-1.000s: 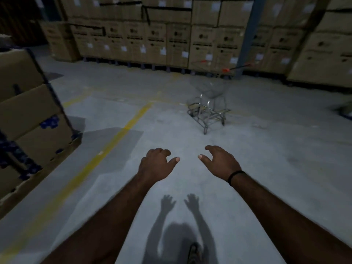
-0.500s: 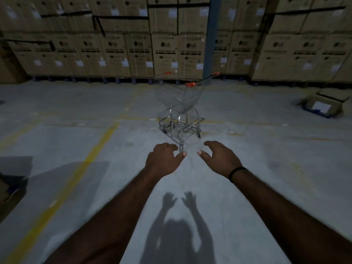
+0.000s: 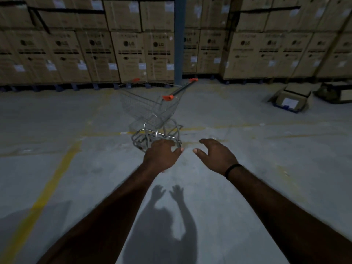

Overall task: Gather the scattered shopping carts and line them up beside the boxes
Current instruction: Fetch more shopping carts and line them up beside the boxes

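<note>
A shopping cart (image 3: 154, 113) stands before stacked boxes (image 3: 129, 54). The left hand (image 3: 162, 156) and right hand (image 3: 216, 156) reach toward it, each grip released, empty.

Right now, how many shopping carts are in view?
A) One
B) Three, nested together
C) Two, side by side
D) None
A: a single wire shopping cart with orange handle caps stands on the concrete floor in front of the stacked boxes; no other cart shows.
</note>
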